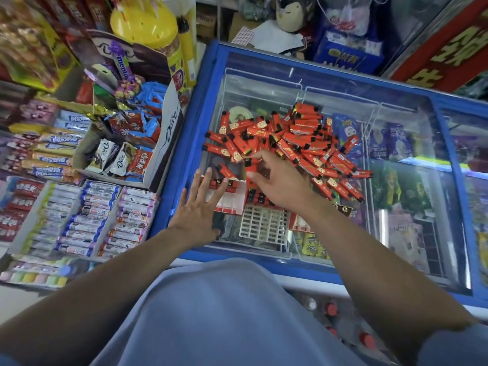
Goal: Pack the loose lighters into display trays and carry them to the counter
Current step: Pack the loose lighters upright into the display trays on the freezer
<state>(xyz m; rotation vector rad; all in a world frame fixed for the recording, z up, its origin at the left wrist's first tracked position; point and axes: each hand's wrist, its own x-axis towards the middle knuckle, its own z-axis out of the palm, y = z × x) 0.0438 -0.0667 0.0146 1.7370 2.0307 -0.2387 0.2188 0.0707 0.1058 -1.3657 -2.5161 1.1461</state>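
Hands: left hand [196, 207] splayed flat over gridded tray [229, 199], right hand [277, 180] pinching glossy red lighter [250, 169].

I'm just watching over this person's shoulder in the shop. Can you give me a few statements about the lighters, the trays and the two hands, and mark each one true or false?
1. The loose red lighters lie in a heap on the glass lid of a blue freezer. True.
2. The left hand grips a lighter. False: its fingers are spread flat, at the red and white tray.
3. The right hand reaches into the heap, fingers on a lighter. True.
4. The white grid tray is packed full. False: its cells look empty.
5. The sweets shelves stand to the person's right. False: left.
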